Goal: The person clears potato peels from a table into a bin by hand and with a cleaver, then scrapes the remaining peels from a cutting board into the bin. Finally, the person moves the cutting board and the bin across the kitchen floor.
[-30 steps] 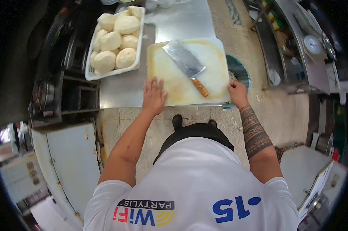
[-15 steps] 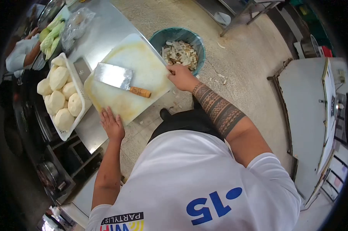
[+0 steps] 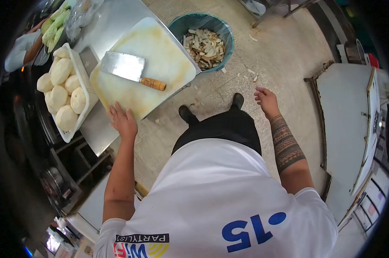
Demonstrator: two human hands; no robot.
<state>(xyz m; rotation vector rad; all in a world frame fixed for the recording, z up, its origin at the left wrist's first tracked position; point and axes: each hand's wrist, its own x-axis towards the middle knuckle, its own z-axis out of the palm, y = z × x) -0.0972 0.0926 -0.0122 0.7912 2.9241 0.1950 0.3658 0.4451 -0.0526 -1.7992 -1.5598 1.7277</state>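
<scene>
My left hand [image 3: 123,122] lies with fingers spread at the near edge of a white, yellow-stained cutting board [image 3: 168,64], touching it. On the board rests a cleaver [image 3: 125,65] with a broad, shiny blade and a wooden handle; neither hand touches it. My right hand [image 3: 267,101] hangs in the air over the floor, away from the board, its fingers loosely bent and slightly apart with nothing in them. Left of the board, a white plastic basket [image 3: 90,95] holds several large peeled, pale root vegetables [image 3: 62,72].
A bin [image 3: 232,39] of peelings stands beyond the metal table [image 3: 117,16]. Scraps [image 3: 252,72] lie on the floor. Leafy greens [image 3: 56,32] and a clear plastic bag [image 3: 80,19] sit at the table's far left, near another person's arm [image 3: 32,53]. A white cabinet [image 3: 343,107] stands at right.
My right hand has let go of the board's right edge and swung out to the right. My left hand stays at the near edge. The whole view has shifted slightly.
</scene>
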